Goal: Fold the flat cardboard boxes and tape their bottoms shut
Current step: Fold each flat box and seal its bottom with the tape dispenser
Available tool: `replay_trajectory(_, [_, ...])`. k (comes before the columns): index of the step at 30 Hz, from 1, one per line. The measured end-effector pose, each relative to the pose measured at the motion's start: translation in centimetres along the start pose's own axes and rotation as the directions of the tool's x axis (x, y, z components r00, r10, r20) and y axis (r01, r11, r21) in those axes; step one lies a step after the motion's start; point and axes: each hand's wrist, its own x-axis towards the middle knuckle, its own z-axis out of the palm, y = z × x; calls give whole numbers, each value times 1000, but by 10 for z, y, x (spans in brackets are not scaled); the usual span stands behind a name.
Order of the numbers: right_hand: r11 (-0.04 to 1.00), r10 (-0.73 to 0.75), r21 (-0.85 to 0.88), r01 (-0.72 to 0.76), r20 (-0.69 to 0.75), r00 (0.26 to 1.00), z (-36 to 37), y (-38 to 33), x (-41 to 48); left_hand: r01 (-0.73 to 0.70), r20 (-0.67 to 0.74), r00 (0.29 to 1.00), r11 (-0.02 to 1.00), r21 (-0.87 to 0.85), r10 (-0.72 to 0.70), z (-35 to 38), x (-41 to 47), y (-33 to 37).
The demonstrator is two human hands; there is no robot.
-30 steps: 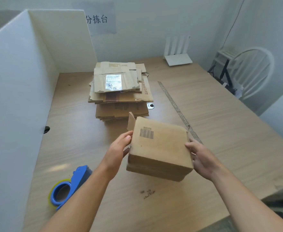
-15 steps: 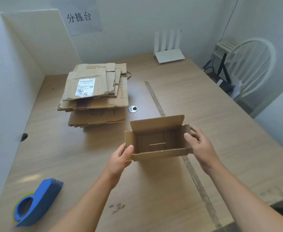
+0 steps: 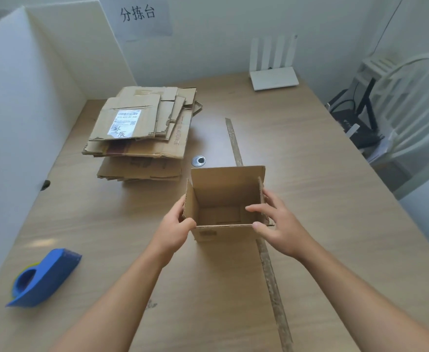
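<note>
A small folded cardboard box point(image 3: 223, 191) stands upright on the table, its open top facing me and its flaps up. My left hand point(image 3: 176, 224) grips its left wall, thumb over the near corner. My right hand point(image 3: 276, 222) holds the right wall, thumb inside the rim and fingers outside. A stack of flat cardboard boxes point(image 3: 142, 133) lies at the back left; the top one bears a white label. A blue tape dispenser point(image 3: 43, 278) lies at the near left of the table.
White partition boards point(image 3: 18, 110) wall the left side and back-left corner. A white router point(image 3: 274, 77) stands at the back. A strip of old tape point(image 3: 269, 262) runs down the table point(image 3: 335, 224). A small metal disc point(image 3: 198, 160) lies behind the box. A white chair point(image 3: 411, 102) is at the right.
The box was turned from bottom-up to opening-up and now stands upright on the table. Both hands shifted to its side walls.
</note>
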Motion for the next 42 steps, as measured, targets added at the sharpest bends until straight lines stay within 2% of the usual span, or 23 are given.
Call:
replay_trajectory(2, [997,-5,-71,8,45,999,-1,1,1,-11,-7,1000,993,114,12,4,-2,3])
replay_trajectory(4, [974,-49,-215,68,91,995,0,-1,2,-23,-27,999,971,237,31,4,-3,-1])
replay_trajectory(7, [897,-246,-376,233,14,969,5,-18,4,-15,-28,999,962,272,23,1,-3,-9])
replay_trajectory(9, [885,-293,-388,257,-37,955,15,-30,7,-50,-12,998,969,241,54,1,-5,-7])
replay_trajectory(10, [899,-242,-377,224,-1,970,20,-36,10,-59,-8,998,973,222,62,1,-6,-7])
replay_trajectory(12, [921,-12,-381,77,169,986,32,-44,19,-43,-3,999,984,175,44,-4,-8,-8])
replay_trajectory(13, [903,102,-430,13,244,964,37,-45,24,-14,-14,1000,990,139,16,-7,-9,-10])
replay_trajectory(15, [844,214,-536,-19,303,929,44,-45,31,70,-35,997,992,103,-67,-15,-8,-14])
replay_trajectory(17, [806,226,-592,3,311,923,48,-43,33,123,-44,992,989,78,-120,-23,-10,-14])
replay_trajectory(22, [720,248,-692,49,322,914,57,-38,31,111,-33,994,991,78,-109,-38,-13,-23])
replay_trajectory(27, [679,154,-727,106,282,947,55,-44,27,92,-2,996,987,131,-92,-43,-12,-27])
replay_trajectory(32, [692,170,-715,103,299,939,48,-39,26,62,80,994,986,158,-75,-35,-2,-23])
replay_trajectory(37, [674,192,-733,91,293,936,39,-28,35,93,20,995,993,72,-94,-19,11,-12])
replay_trajectory(42, [650,187,-753,97,282,941,-2,-5,50,88,5,996,989,121,-89,-3,36,6])
